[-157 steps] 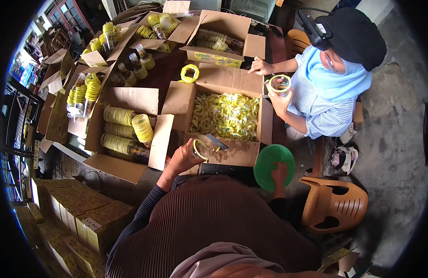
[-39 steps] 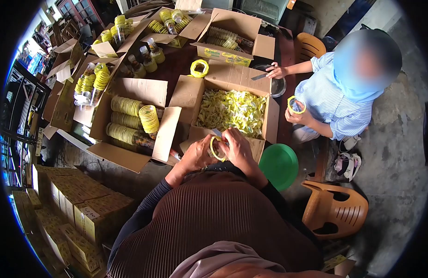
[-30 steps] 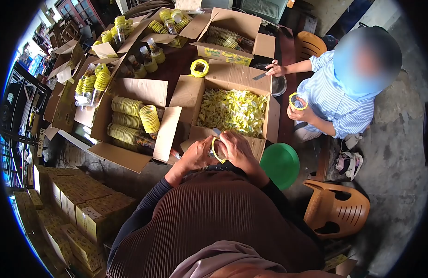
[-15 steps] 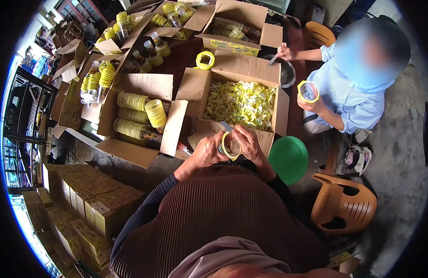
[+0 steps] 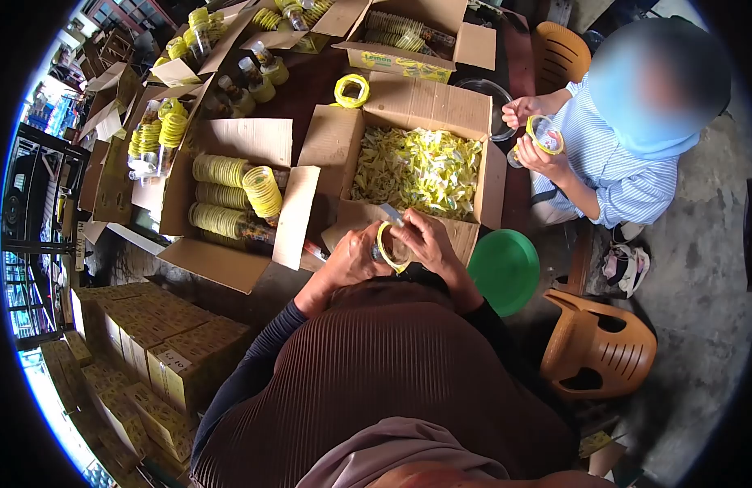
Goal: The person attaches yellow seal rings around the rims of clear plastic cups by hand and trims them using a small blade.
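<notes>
Nearest, on the near side of the yellow-piece box [image 5: 493, 183], the left hand [image 5: 353, 258] had its fingers wrapped around a clear cup [image 5: 395, 250] with a yellow rim, tilted so that its mouth faced toward the right hand [image 5: 430, 242]. The right hand's fingers were bent at that rim; whether they pinched it could not be told. A grey blade [image 5: 391, 215] showed just beyond them, over the box's near flap, and I could not tell if it was held. A green basin [image 5: 504, 272] sat near the box's near right corner, with an orange chair [image 5: 600, 346] further out that way. The box itself held a heap of yellow and white pieces [image 5: 418, 169]. To its left stood a carton [image 5: 217, 266] of stacked yellow-rimmed cups [image 5: 262, 192]. To its right, a co-worker [image 5: 616, 167] grasped another cup [image 5: 547, 134]. A yellow ring [image 5: 339, 91] lay at its far left corner, and beyond, on the dark worktop [image 5: 309, 91], stood a lemon-printed carton [image 5: 399, 65].
</notes>
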### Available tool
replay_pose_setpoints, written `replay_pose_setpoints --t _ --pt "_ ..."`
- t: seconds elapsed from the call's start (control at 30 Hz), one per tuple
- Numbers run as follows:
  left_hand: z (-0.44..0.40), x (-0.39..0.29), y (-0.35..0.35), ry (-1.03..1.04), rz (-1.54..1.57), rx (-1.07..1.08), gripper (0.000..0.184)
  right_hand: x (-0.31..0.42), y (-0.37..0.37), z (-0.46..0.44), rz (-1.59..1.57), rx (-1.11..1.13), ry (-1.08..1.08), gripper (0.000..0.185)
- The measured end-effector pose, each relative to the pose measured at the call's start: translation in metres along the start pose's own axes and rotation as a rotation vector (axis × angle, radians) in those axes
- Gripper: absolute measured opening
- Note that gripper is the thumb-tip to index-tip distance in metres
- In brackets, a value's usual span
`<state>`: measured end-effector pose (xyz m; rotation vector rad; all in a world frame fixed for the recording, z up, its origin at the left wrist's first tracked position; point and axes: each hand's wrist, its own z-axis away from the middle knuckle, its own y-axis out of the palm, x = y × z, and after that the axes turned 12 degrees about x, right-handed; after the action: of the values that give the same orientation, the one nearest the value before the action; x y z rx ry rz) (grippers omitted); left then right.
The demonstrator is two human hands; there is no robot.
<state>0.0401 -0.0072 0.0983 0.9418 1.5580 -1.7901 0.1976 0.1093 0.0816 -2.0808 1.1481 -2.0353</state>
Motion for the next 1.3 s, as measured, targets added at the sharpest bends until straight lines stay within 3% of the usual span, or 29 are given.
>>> replay_pose_setpoints --t 0.2,0.3,0.37,0.4,0.47,0.57,0.8,0.87,0.93,1.0,1.17,1.3 --pt "-0.001 0.012 -0.012 0.127 -0.034 0.060 0.061 -0.001 0.000 -0.004 0.108 0.058 -0.035 0.024" --pt "-0.003 0.006 -0.015 0.137 0.013 0.103 0.061 -0.005 -0.003 0.001 -0.013 0.130 -0.001 0.020" --pt "-0.004 0.005 -0.011 0.158 0.032 0.093 0.060 -0.011 0.000 0.004 -0.318 0.162 0.100 0.018" --pt "-0.005 0.005 -0.008 0.161 0.032 0.069 0.057 -0.012 0.001 0.006 -0.317 0.157 0.100 0.018" --pt "-0.005 0.002 -0.003 0.170 0.026 0.051 0.054 -0.014 0.007 0.009 -0.701 0.049 0.122 0.019" --pt "-0.007 -0.002 0.003 0.031 -0.077 0.034 0.048 -0.033 0.018 0.009 -0.820 -0.008 0.076 0.021" --pt "-0.010 -0.012 0.013 -0.038 -0.334 -0.016 0.050 -0.035 0.019 0.004 -0.836 -0.081 0.085 0.025" --pt "-0.009 -0.009 0.015 -0.009 -0.381 -0.003 0.049 -0.029 0.015 0.005 -0.816 -0.105 0.231 0.023" --pt "-0.009 -0.017 0.014 0.118 -0.536 -0.094 0.049 -0.027 0.018 0.006 -0.825 -0.125 0.259 0.024" --pt "-0.008 -0.012 0.017 0.114 -0.555 -0.095 0.054 -0.028 0.015 0.003 -0.834 -0.156 0.311 0.024" --pt "-0.006 -0.005 0.021 0.106 -0.624 -0.141 0.053 -0.064 0.028 0.001 -0.608 -0.149 0.321 0.033" --pt "-0.004 -0.006 0.019 0.113 -0.629 -0.178 0.051 -0.049 0.023 -0.001 -0.398 -0.160 0.350 0.039"
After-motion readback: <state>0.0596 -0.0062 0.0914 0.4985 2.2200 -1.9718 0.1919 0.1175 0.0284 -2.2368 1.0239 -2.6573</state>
